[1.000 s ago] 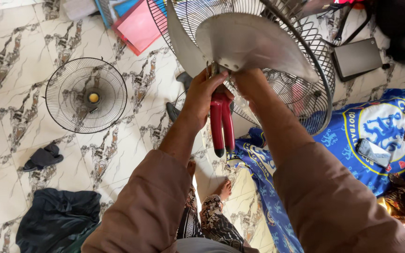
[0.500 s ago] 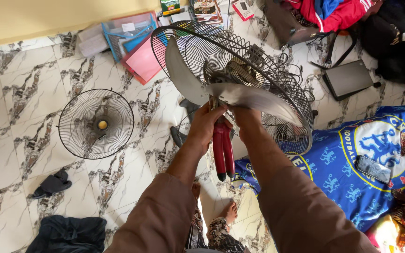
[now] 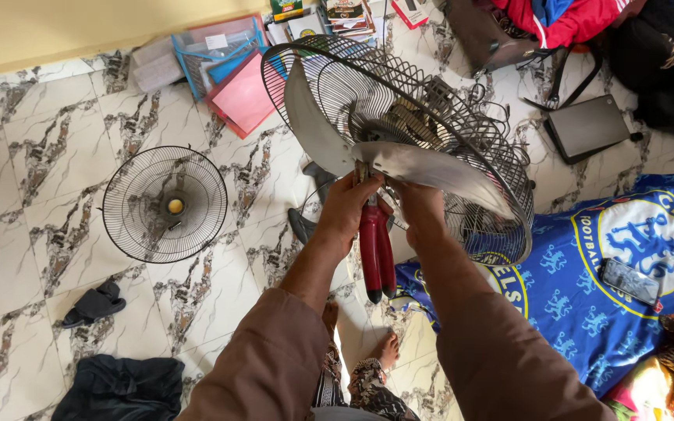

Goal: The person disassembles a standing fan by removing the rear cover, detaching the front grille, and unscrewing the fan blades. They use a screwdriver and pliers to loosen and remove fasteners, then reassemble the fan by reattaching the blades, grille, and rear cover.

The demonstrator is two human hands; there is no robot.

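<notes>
My left hand [image 3: 350,209] grips red-handled pliers [image 3: 376,253] near their head, with the handles hanging down toward me. The pliers' jaws reach up behind the metal fan blade [image 3: 431,170] at its hub. My right hand [image 3: 419,209] sits under the blade next to the pliers and holds the blade assembly. The blade sits inside the rear wire guard [image 3: 462,148] of a fan that is tilted in front of me. The hub itself is hidden behind the blade and my fingers.
The detached front fan grille [image 3: 164,203] lies flat on the marble tile floor at left. A blue football jersey [image 3: 610,265] with a phone [image 3: 629,281] on it lies at right. Folders and books lie by the wall, dark cloths at lower left, bags at top right.
The view has pulled back and tilted up, showing the wall and more floor. Both hands and the pliers stay at the fan hub in the same grip.
</notes>
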